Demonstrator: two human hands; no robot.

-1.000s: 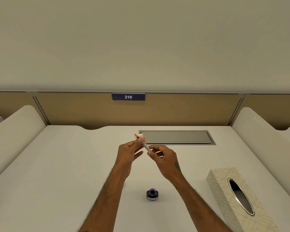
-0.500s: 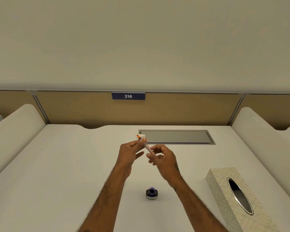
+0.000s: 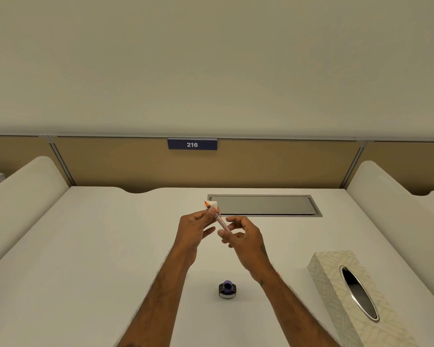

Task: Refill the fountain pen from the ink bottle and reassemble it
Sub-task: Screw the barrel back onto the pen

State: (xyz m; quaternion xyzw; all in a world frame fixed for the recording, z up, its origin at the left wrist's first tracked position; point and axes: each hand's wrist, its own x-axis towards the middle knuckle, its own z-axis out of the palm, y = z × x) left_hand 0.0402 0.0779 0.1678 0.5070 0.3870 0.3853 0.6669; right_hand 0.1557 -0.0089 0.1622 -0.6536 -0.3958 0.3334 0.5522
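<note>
The left hand [image 3: 194, 227] is pinching the orange-nibbed clear fountain pen [image 3: 217, 216] with white tissue [image 3: 211, 204]; the right hand [image 3: 241, 237] is closing on its rear. Twisting carelessly risks dripping ink; the small open ink bottle [image 3: 227, 289] is standing on the white worktop [image 3: 85, 246] below.

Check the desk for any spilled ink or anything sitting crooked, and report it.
No spill shows on the desk. The ink bottle stands upright with its mouth open, between the forearms. The tissue box lies flat at the right. Both hands, left and right, hold the pen above the desk. Nothing stands out.
</note>
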